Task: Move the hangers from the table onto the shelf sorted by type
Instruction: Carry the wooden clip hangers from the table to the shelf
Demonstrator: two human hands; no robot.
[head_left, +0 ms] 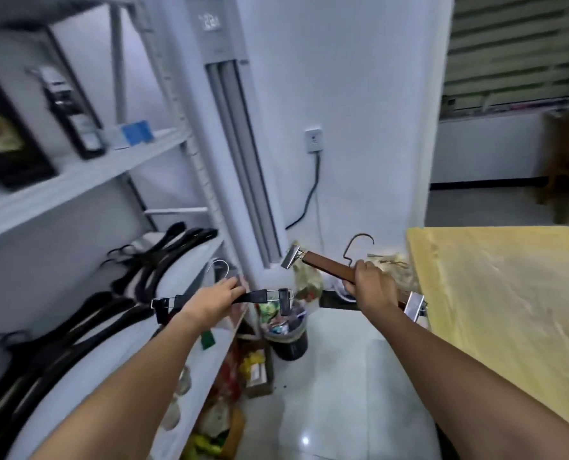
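A white metal shelf [120, 360] stood at my left and a yellow-covered table [509, 293] at my right. My left hand [210, 302] gripped a black clip hanger with a thin metal rod [260, 296] just above the shelf's edge. My right hand [373, 287] was curled round a brown wooden clip hanger with metal clips [326, 263], beside the table's corner. Plain black hangers [77, 330] lay piled on the shelf.

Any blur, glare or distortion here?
Head view: motion blur smears the shelf and black hangers; the black clip hanger in the left hand and wooden clip hanger in the right hand read clearly; wide-angle tilts the air conditioner; small glare on the floor.
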